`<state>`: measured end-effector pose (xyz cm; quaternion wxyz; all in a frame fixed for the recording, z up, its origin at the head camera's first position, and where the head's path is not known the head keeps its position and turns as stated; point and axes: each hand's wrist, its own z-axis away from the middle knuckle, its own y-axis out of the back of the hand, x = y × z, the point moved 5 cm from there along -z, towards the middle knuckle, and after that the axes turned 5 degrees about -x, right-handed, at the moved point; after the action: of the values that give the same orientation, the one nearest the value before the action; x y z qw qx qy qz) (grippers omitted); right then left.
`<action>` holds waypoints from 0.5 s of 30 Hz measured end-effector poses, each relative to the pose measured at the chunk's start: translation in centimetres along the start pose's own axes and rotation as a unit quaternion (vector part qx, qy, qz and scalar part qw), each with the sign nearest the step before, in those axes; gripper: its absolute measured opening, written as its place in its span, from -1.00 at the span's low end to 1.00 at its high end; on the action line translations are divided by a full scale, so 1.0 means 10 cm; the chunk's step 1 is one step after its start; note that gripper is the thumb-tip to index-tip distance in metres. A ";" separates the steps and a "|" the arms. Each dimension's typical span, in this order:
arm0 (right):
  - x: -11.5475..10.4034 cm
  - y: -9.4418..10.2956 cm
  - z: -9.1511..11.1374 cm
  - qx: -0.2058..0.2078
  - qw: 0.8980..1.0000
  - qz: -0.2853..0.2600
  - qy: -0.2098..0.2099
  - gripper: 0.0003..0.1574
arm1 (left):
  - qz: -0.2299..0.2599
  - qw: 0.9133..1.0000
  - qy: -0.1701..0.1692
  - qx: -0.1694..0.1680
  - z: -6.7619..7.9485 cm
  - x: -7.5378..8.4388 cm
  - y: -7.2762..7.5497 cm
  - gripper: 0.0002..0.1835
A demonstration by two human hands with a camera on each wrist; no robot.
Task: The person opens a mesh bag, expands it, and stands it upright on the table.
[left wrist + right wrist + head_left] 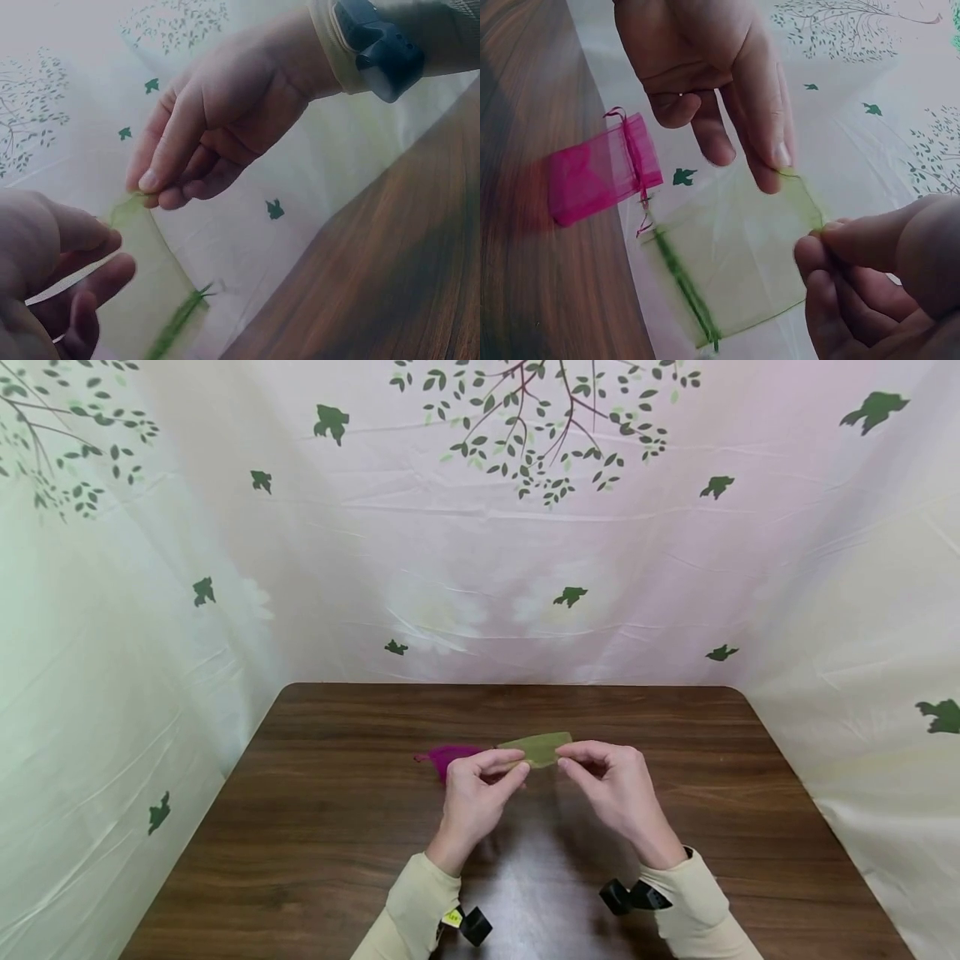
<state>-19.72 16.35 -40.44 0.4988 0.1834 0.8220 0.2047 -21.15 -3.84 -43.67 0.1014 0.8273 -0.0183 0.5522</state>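
Observation:
A sheer green organza drawstring pouch (543, 749) is held up over the table between both hands. My left hand (474, 797) pinches one part of its edge between thumb and fingertips. Pinching the same edge a short way off is my right hand (618, 787). In the right wrist view the green pouch (735, 255) hangs flat and spread out, its dark green drawstring band at the end away from the fingers. Beyond the left hand lies a magenta organza pouch (592, 172) on the table, partly hidden by that hand in the head view.
The brown wood-grain table (330, 843) has rounded far corners. Around it hangs a pale cloth backdrop (480, 552) printed with leafy branches and green birds. Each wrist carries a small black camera, such as the one on the left wrist (476, 927).

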 end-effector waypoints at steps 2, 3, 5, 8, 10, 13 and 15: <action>0.00 0.00 0.00 0.000 1.000 0.003 0.002 -0.89 | 0.001 1.000 -0.007 0.011 0.00 0.01 0.00 -0.86; 0.00 0.00 0.00 0.002 1.000 0.004 0.003 -0.88 | 0.001 1.000 -0.014 0.017 0.00 0.01 0.00 -0.87; -0.01 0.00 0.00 0.004 1.000 0.007 0.006 -0.85 | -0.005 0.999 -0.029 0.025 0.00 0.01 -0.01 -0.90; -0.02 -0.01 -0.01 0.007 1.000 0.007 0.008 -0.83 | -0.020 0.998 -0.048 0.033 0.01 0.02 -0.02 -0.91; -0.02 -0.02 -0.01 0.009 1.000 0.006 0.010 -0.83 | -0.025 0.997 -0.057 0.034 0.01 0.03 -0.02 -0.92; -0.02 -0.02 -0.02 0.014 1.000 0.010 0.012 -0.83 | -0.007 0.998 -0.055 0.028 0.00 0.04 -0.03 -0.91; -0.02 -0.01 -0.02 0.019 1.000 0.011 0.016 -0.83 | 0.011 0.999 -0.047 0.021 0.00 0.03 -0.03 -0.88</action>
<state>-19.82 16.14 -40.31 0.4800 0.1985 0.8314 0.1975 -20.98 -3.50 -43.44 0.0769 0.8539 -0.0210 0.5143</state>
